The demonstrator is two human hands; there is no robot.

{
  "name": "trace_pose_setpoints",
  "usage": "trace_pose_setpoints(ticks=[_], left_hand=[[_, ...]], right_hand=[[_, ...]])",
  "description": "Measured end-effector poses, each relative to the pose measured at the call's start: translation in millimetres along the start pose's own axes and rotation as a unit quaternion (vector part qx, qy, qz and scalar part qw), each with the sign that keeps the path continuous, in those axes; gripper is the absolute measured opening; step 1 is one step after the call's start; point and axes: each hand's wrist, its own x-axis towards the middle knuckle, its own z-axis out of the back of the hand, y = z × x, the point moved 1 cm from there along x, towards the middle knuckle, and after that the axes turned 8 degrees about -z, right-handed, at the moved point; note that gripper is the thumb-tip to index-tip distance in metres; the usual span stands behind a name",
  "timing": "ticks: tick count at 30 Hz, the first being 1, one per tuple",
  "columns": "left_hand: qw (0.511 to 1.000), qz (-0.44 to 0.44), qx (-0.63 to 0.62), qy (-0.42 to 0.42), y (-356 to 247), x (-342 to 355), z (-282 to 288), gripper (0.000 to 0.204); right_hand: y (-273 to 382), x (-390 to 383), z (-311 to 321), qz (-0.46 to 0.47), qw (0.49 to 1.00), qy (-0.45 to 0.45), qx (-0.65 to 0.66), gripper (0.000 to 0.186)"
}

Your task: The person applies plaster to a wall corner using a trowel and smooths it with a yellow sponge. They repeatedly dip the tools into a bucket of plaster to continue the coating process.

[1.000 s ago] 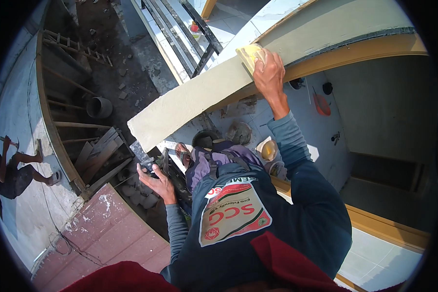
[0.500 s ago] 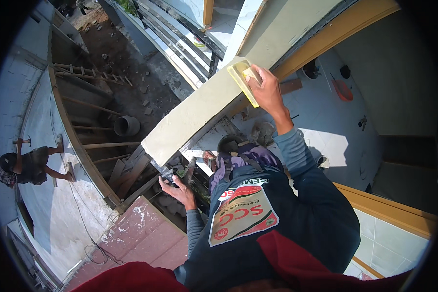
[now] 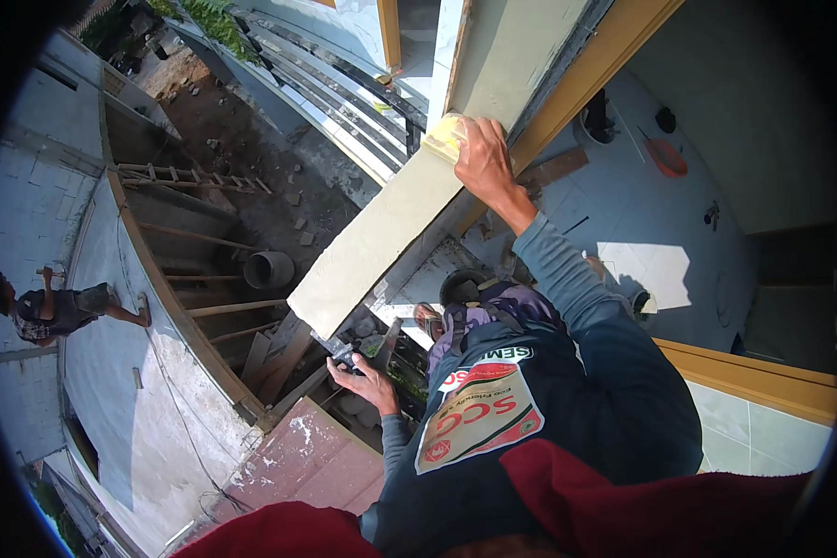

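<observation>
A pale plastered ledge (image 3: 374, 240) runs diagonally below me. My right hand (image 3: 485, 167) grips a yellow plastering float (image 3: 445, 130) that lies on the upper part of the ledge. Down at the ledge's lower-left end, my left hand (image 3: 369, 386) has its fingers around a dark object (image 3: 341, 353), too cluttered to make out clearly. A dark strip edges the plastered surface along its upper right, beside an ochre wooden frame (image 3: 623, 51).
A co-worker (image 3: 60, 307) holds a tool on the white slab at left. Below lie a wooden ladder (image 3: 195, 179), poles, rubble and a grey bucket (image 3: 268, 269). Black railings (image 3: 335, 79) stand beyond the ledge; an orange basin (image 3: 666, 156) sits on the tiled floor at right.
The whole view has shifted and turned, the ledge now appearing steeper and farther right. My right hand has moved the float slightly along the plaster. The co-worker's legs have shifted.
</observation>
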Motion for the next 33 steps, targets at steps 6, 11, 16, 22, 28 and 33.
trace_pose_setpoints(ticks=[6,11,16,22,28,33], left_hand=[[1.0,0.012,0.012,0.012,3,1,-1,0.065],[1.0,0.007,0.01,0.01,2,2,-2,0.065],[1.0,0.002,0.006,-0.001,3,-1,0,0.064],[1.0,0.019,0.004,0.005,3,0,-1,0.064],[1.0,0.012,-0.002,-0.008,3,2,-2,0.061],[1.0,0.014,-0.005,-0.009,1,1,-1,0.061]], right_hand=[[15,-2,56,0.056,0.997,-0.022,0.057,0.033],[-11,-31,27,0.048,0.996,0.061,0.052,0.033],[-4,-9,8,0.05,0.998,0.048,0.013,0.032],[-6,0,-2,0.015,0.998,0.041,-0.04,0.03],[1,7,-2,-0.003,0.998,0.011,-0.062,0.032],[25,26,46,0.018,0.998,-0.054,-0.012,0.033]])
